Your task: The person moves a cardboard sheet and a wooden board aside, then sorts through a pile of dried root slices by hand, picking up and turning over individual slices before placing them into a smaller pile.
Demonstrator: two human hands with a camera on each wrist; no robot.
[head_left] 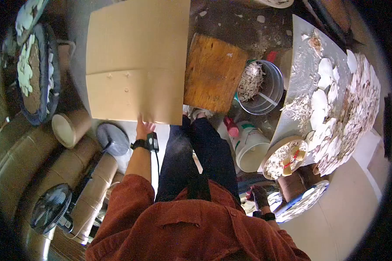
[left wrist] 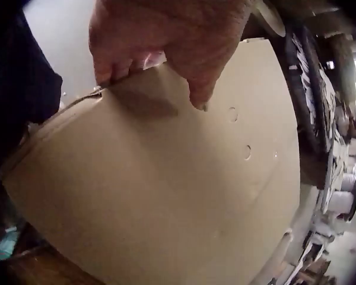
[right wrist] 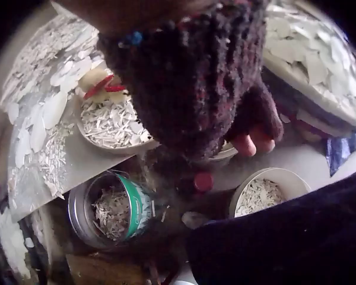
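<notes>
My bare left hand [head_left: 146, 127] grips the near edge of a large brown cardboard sheet [head_left: 137, 48]. In the left wrist view the thumb lies on the cardboard's broad face [left wrist: 166, 196], and the other fingers go behind its edge, partly hidden. A crease and a few small round marks show on the sheet. My right hand [head_left: 260, 198] hangs low at my right side in a dark knitted fingerless glove [right wrist: 184, 83]. Its bare fingertips [right wrist: 252, 144] are loosely curled, with nothing seen in them. Below it in the right wrist view is a tub of pale chips [right wrist: 261, 199].
A wooden board [head_left: 215, 71] lies beside the cardboard. Near it stand a metal tin [head_left: 270, 89] of chips and a white bucket [head_left: 250, 150]. On the right, a table [head_left: 298, 65] bears pale flakes and a round tray [head_left: 285, 158]. A fan [head_left: 52, 209] stands left.
</notes>
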